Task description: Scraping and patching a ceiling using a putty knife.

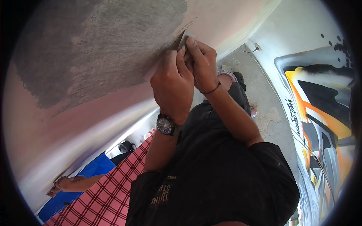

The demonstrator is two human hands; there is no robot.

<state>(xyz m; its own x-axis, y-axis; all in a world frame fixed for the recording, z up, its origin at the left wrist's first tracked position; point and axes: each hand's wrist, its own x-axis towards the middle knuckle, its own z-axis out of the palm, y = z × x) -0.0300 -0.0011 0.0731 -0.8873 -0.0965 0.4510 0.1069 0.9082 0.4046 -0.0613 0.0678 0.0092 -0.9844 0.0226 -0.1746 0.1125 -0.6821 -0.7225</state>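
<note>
Both my hands are raised together against the wall (113, 45), which has a large rough grey patch on a pinkish surface. Pinched at the fingertips is a thin, flat, grey blade-like piece (183, 40), its edge against the wall at the patch's right border. My right hand (204, 64), with a dark band at the wrist, has its thumb pressed on this piece. Just left of it, my left hand (172, 84) is closed with its fingertips at the piece's lower end; a dark watch (165, 124) is on that wrist. The fingers partly hide the piece.
At lower left, another person's hands (65, 184) are at the wall, beside blue fabric (90, 171) and red checked cloth (109, 192). A pink round container (227, 79) stands on the grey floor (266, 101) behind my right arm. A painted wall (324, 113) rises at right.
</note>
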